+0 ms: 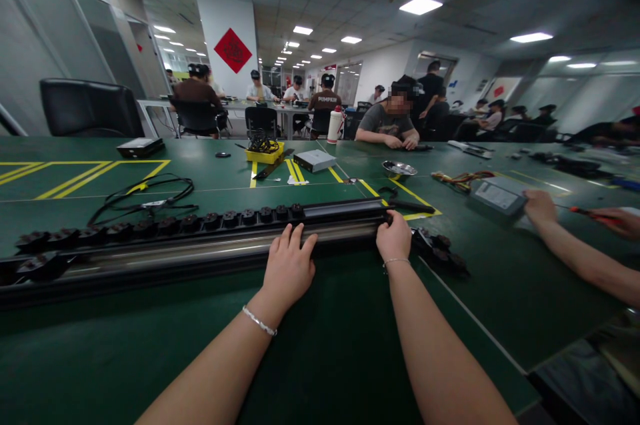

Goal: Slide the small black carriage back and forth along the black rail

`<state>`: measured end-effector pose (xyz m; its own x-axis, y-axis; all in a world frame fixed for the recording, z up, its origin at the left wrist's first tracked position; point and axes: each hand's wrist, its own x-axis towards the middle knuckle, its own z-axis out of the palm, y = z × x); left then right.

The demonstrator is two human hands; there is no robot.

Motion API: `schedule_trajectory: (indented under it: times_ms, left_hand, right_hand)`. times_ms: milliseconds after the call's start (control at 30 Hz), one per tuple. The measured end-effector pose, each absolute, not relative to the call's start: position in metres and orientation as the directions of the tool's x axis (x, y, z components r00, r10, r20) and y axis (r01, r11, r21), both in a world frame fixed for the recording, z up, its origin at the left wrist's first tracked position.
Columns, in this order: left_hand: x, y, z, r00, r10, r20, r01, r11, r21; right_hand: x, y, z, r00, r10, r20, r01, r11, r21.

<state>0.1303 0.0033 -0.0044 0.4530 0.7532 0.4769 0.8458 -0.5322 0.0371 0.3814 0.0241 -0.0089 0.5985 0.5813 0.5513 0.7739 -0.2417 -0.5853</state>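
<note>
Yellow box (270, 157) is heaped with black cables (262, 140); the contents of the metal bowl (399, 169) cannot be made out. On the green table (150, 345), the long rail (200, 251) is touched by the left hand (290, 265), fingers open and spread, and gripped at its right end by the right hand (394, 238), fingers curled, tips partly hidden; the rail's left end is cut off

Red diamond decoration (233, 51) on a white pillar (205, 18), beside a black office chair (91, 108) and ceiling lights (421, 6).
</note>
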Motion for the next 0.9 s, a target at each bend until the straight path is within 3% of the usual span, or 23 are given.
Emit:
schedule_trajectory:
  times_ms: [900]
  left_hand:
    - [0.130, 0.002, -0.002, 0.451, 0.761, 0.466, 0.847, -0.529, 0.044]
  right_hand:
    - [0.396, 0.017, -0.008, 0.613, 0.544, 0.573, 0.778, -0.286, -0.560]
